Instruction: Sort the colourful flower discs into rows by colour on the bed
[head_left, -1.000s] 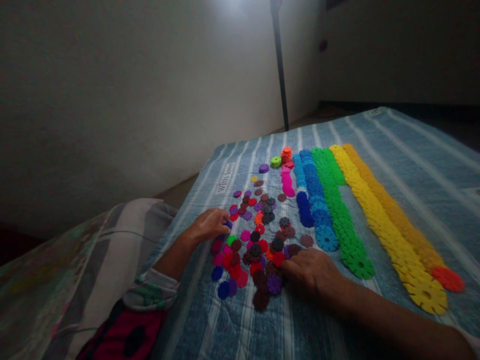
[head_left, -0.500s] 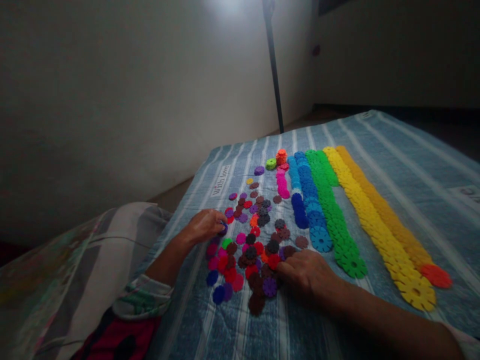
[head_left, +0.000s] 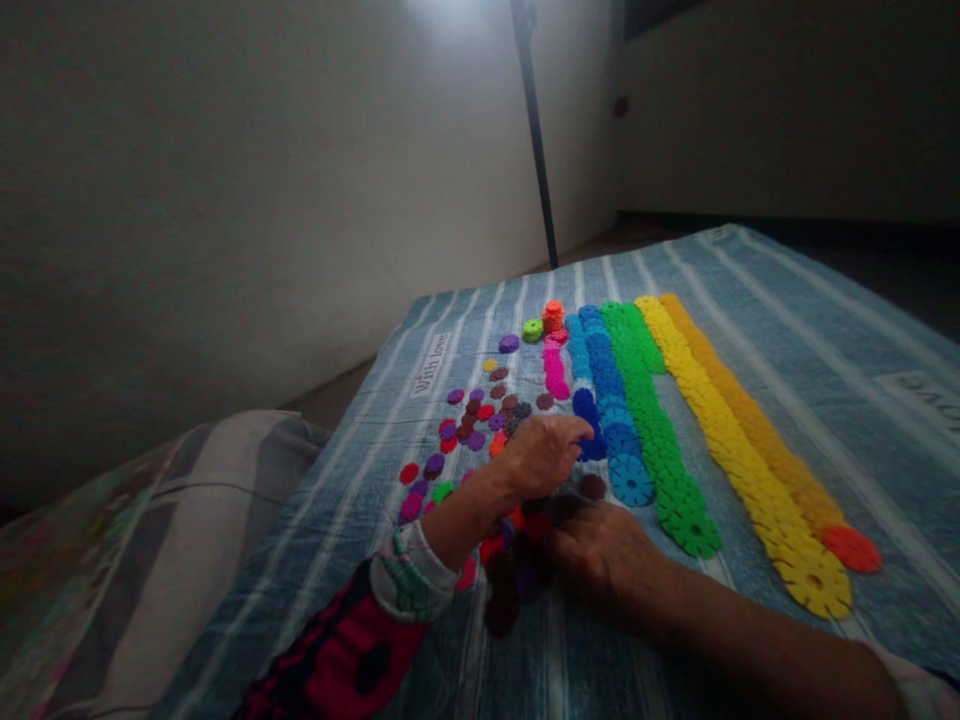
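Note:
My left hand (head_left: pixel 551 455) reaches over the mixed pile with its fingers pinched at the row of dark blue interlocking discs (head_left: pixel 586 405). A dark blue disc seems to be at its fingertips, partly hidden by them. My right hand (head_left: pixel 596 545) rests low at the near right side of the pile of loose discs (head_left: pixel 501 590), which are red, brown, purple, pink and black. Its fingers are curled, and their tips are hidden among the dark discs. My left forearm covers part of the pile.
Overlapping rows of light blue (head_left: pixel 630 478), green (head_left: pixel 686 525), yellow (head_left: pixel 814 575) and orange (head_left: pixel 795 480) discs run along the striped cloth (head_left: pixel 825 400). Pink discs (head_left: pixel 553 368) and small stacks stand at the far end. A dark pole (head_left: pixel 541 160) rises behind.
My left hand has moved right from the pile's left side, where it pinched a dark blue or purple disc, to the dark blue row. My right hand stays at the pile.

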